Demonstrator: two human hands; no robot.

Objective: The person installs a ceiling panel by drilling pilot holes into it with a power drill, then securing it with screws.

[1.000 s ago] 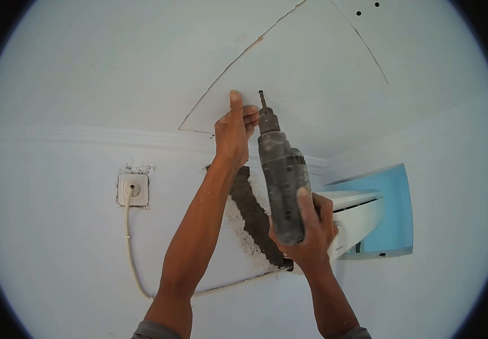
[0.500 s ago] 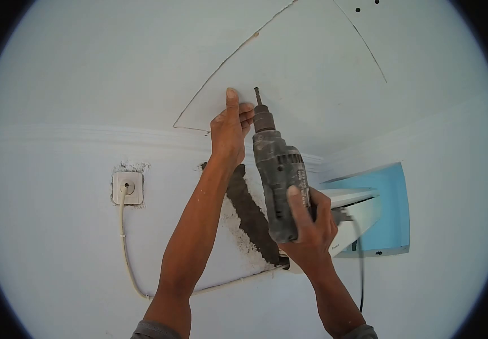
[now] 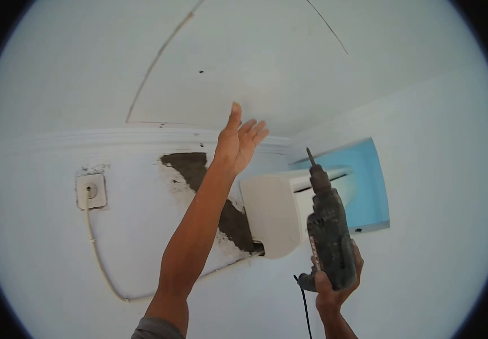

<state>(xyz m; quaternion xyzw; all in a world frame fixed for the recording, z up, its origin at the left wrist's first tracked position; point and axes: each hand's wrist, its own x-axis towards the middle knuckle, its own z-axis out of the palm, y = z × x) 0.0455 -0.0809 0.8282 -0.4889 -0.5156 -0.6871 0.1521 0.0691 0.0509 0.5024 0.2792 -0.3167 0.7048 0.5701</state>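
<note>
My right hand (image 3: pixel 337 282) is wrapped round the rear of a dark, dusty electric drill (image 3: pixel 330 231), which points up with its bit (image 3: pixel 311 157) away from the ceiling. A black cord (image 3: pixel 305 308) hangs down beside its handle. Raised toward the ceiling, my left hand (image 3: pixel 237 138) is open, thumb up and fingers spread, and holds nothing. A small dark hole (image 3: pixel 201 72) shows in the white ceiling (image 3: pixel 266 62), up and left of that hand. Long cut lines run across the ceiling panel on both sides of the hole.
A white wall air conditioner (image 3: pixel 275 212) juts out behind the drill, beside a light blue recess (image 3: pixel 368 186). Dark rough mortar (image 3: pixel 235 223) fills a slanting strip in the wall. At left, a wall socket (image 3: pixel 91 191) has a white cable (image 3: pixel 105 277) running from it.
My right hand has lowered the drill down and right, away from the ceiling. My left hand has opened its fingers and shifted slightly right. The view has turned, uncovering a ceiling hole.
</note>
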